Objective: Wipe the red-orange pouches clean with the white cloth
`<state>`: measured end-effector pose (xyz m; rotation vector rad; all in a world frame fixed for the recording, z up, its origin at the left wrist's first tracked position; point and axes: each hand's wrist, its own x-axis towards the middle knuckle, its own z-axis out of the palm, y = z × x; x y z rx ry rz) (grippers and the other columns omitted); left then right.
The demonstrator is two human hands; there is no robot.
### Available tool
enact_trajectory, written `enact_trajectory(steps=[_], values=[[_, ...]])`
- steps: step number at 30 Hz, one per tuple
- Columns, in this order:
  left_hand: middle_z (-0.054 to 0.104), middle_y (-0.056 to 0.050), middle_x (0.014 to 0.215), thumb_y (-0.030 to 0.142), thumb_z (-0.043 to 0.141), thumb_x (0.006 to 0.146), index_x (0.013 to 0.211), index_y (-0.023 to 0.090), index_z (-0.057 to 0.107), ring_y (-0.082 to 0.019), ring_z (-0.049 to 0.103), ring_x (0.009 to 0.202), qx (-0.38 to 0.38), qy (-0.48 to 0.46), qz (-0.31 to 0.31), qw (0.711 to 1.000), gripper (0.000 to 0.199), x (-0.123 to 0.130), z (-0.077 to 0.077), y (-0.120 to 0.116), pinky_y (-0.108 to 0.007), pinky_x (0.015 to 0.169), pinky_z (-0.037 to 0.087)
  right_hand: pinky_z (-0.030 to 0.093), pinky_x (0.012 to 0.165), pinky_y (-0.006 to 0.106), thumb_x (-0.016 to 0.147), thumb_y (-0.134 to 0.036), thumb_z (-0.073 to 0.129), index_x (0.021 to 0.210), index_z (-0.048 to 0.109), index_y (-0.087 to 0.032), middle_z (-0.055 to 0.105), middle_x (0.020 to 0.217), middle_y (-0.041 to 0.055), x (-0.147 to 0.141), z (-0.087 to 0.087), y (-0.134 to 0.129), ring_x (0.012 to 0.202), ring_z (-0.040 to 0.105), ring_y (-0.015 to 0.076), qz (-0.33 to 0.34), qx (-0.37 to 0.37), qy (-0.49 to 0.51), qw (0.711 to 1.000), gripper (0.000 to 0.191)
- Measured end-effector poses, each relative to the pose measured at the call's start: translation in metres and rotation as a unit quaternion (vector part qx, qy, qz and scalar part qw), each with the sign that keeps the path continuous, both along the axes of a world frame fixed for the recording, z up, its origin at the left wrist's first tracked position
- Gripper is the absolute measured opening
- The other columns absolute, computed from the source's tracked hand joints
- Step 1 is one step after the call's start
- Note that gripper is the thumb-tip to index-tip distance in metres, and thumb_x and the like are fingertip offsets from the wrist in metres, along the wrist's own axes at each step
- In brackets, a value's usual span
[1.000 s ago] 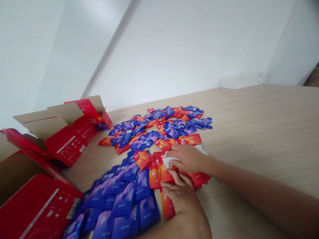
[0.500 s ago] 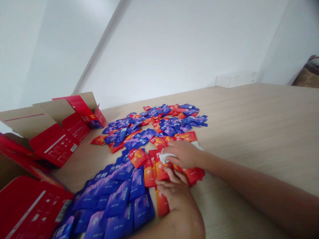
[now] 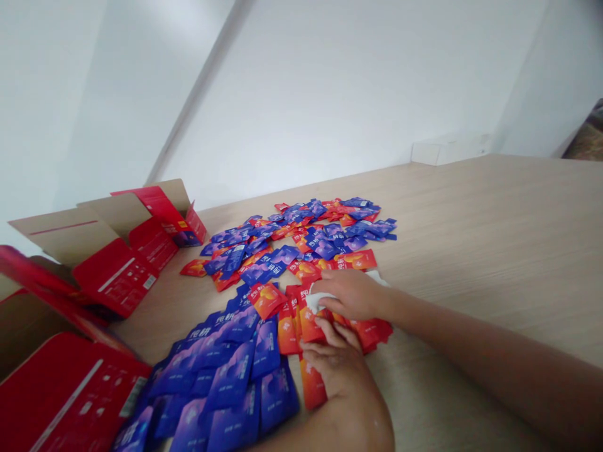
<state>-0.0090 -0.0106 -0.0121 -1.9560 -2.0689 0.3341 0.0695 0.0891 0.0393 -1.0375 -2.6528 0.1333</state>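
My right hand (image 3: 351, 294) lies over the red-orange sachets, its fingers closed on a crumpled white tissue (image 3: 316, 301). Just nearer to me, my left hand (image 3: 335, 358) rests with fingers spread on the same red sachets (image 3: 291, 319), which overlap in rows. To the left of my hands, blue-purple sachets (image 3: 230, 380) are laid out overlapping, with one red sachet (image 3: 266, 300) lying across their far end. Beyond my hands spreads a loose heap of mixed red and blue sachets (image 3: 320, 242). Part of the red rows is hidden beneath both hands.
Several open red cardboard boxes (image 3: 115, 270) stand along the left side, flaps out; the nearest red box (image 3: 70, 389) borders the blue sachets. At the back, a white box (image 3: 450, 150) sits against the wall. The wooden tabletop (image 3: 494, 251) extends to the right.
The whole view has shifted slightly, so everything appears a little further right. Both hands stay at the red sachets, the right one still with the tissue.
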Motion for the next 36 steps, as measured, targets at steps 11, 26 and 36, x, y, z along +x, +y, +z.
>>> enact_trajectory(steps=[11,26,36], values=[[0.044,-0.018,0.139,0.006,0.051,0.078,0.131,0.025,0.05,-0.04,0.055,0.11,0.012,-0.04,0.014,0.999,0.056,0.001,-0.007,0.001,-0.068,0.089,0.039,0.037,0.07,0.028,0.092,-0.033,0.045,0.106,0.061,-0.022,0.059,0.096,0.0054,-0.002,0.0,-0.003,0.084,0.054,0.0189,0.035,-0.003,-0.006,0.999,0.023],[0.042,-0.021,0.14,0.006,0.052,0.08,0.131,0.022,0.05,-0.043,0.052,0.112,0.014,-0.084,0.015,0.996,0.054,0.002,-0.012,0.0,-0.067,0.089,0.041,0.038,0.069,0.028,0.092,-0.031,0.046,0.107,0.062,-0.021,0.059,0.095,0.0058,-0.004,-0.001,-0.003,0.083,0.054,0.0188,0.02,0.007,-0.006,1.0,0.024],[0.051,-0.01,0.13,0.036,0.058,0.086,0.124,0.02,0.051,-0.027,0.053,0.111,0.015,-0.118,0.011,0.993,0.041,-0.002,-0.005,-0.005,-0.053,0.091,0.046,0.038,0.072,0.029,0.093,-0.033,0.043,0.111,0.059,-0.023,0.057,0.097,0.0061,-0.007,0.012,-0.011,0.086,0.053,0.0196,-0.003,0.03,0.013,0.999,0.026]])
